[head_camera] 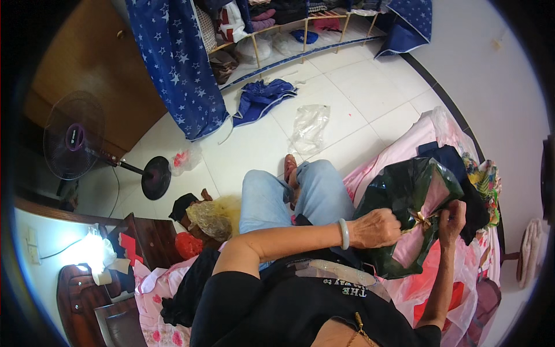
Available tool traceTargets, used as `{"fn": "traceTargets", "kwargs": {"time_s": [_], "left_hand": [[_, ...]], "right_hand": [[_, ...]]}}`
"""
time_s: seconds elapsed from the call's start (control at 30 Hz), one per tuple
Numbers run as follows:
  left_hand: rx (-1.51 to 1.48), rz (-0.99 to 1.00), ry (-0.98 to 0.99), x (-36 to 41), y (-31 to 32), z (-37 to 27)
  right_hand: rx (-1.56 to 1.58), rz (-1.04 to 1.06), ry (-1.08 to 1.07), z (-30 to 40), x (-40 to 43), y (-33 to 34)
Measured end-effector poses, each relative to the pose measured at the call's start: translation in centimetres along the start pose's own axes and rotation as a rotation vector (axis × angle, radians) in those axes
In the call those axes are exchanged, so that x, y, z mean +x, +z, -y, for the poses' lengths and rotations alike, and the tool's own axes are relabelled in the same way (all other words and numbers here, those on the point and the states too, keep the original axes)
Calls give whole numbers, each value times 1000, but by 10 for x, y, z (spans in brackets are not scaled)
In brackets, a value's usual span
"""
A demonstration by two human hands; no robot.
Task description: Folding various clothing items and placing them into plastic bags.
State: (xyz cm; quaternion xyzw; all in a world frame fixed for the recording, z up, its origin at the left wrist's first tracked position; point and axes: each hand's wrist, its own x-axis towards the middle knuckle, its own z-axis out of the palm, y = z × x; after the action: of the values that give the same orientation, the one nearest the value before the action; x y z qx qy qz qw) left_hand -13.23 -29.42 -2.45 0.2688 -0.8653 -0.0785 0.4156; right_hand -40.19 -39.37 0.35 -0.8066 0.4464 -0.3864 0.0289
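Observation:
A dark green glossy plastic bag (381, 182) with a pink band (405, 251) lies to my right, by my thigh. Around its middle a gold ribbon (420, 220) is gathered in a knot or bow. My left hand (375, 227), a pale bangle (344, 234) at its wrist, reaches across and is closed on one end of the ribbon. On the knot's other side my right hand (452, 221) pinches the ribbon; its fingertips are partly hidden. Dark folded clothing (470, 208) lies behind the bag, beside a colourful patterned cloth (490, 186).
Pink bedding (390, 149) and translucent plastic bags (451, 271) surround the green bag. A clear plastic bag (311, 128) and blue fabric (264, 99) lie on the tiled floor before a cloth wardrobe (277, 65). A pedestal fan (156, 178) stands left, near a red bag (188, 244).

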Motion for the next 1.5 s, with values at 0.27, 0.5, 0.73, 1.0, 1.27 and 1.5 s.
{"fn": "traceTargets", "kwargs": {"time_s": [0.27,0.5,0.73,1.0,1.27,1.5], "left_hand": [[-1377,-135,-528,68,6,8],[-1045,-139,-353,76,35,19],[-437,-235,-193,68,42,16],[-586,-308,-341,66,29,11],[-334,-286,-379,64,22,14],[-1250,-302,-845,59,31,7]], "right_hand": [[-37,-108,-202,50,-7,-30],[361,-38,123,63,-25,-41],[304,397,-50,122,33,-48],[622,574,358,72,37,-28],[460,455,314,97,33,-32],[369,461,455,125,9,-42]]}}
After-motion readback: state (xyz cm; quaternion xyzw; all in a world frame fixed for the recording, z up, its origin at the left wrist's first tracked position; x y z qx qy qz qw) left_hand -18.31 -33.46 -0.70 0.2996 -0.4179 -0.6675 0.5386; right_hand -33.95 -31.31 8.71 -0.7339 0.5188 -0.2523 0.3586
